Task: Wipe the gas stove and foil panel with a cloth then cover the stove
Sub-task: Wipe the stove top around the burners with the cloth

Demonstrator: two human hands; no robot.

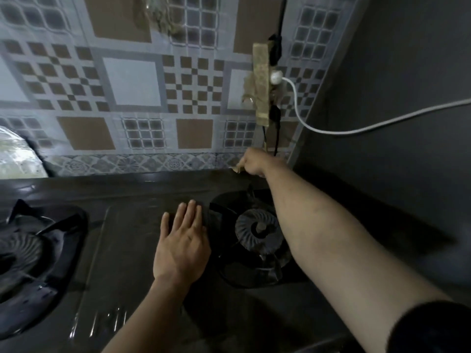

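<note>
Gas stove (142, 225) — dark glass top, long axis running left to right, one burner at the far left, the right burner (258, 231) just beside the left hand.

Foil panel (132, 80) — patterned, upright behind the stove; its lower right corner lies straight ahead of the right hand.

Left hand (182, 242) — fingers straight and together, flat on the stove top; holds nothing.

Right hand (254, 163) — the nearer hand to the panel, reached over the right burner to the stove's back edge; fingers curled, pinching a small pale scrap, possibly the cloth or a cover edge — too small to tell.
</note>
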